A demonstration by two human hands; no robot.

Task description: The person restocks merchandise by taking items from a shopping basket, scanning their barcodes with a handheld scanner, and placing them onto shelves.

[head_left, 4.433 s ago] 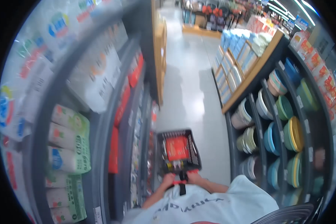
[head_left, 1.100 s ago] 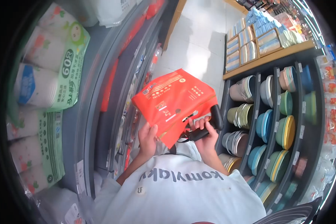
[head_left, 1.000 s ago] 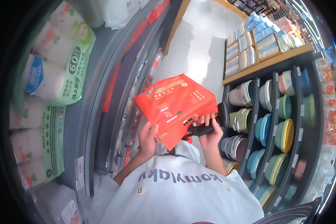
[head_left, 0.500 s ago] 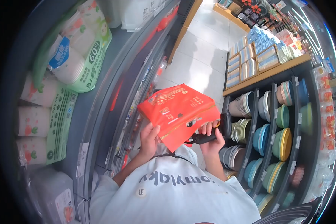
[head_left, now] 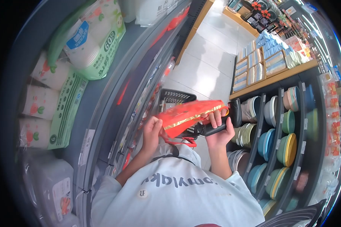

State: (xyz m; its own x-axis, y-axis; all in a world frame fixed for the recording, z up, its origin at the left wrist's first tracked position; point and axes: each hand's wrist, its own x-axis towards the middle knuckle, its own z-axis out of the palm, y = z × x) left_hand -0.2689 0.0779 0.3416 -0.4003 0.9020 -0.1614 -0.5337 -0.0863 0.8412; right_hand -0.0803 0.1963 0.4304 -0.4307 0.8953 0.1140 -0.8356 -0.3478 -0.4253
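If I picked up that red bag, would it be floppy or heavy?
The red bag is probably a bit floppy, because a thin-looking flap sticks out below its gold strip. It might be fairly light, since the left hand and right hand seem to hold it near its edges.

Shown are two hands (head_left: 152, 130) (head_left: 219, 126), one red bag (head_left: 195, 113), one black basket (head_left: 178, 92), one pale shirt (head_left: 178, 196), two green-and-white cup packs (head_left: 98, 41) (head_left: 66, 109) and two red flower shapes (head_left: 256, 5) (head_left: 266, 14).
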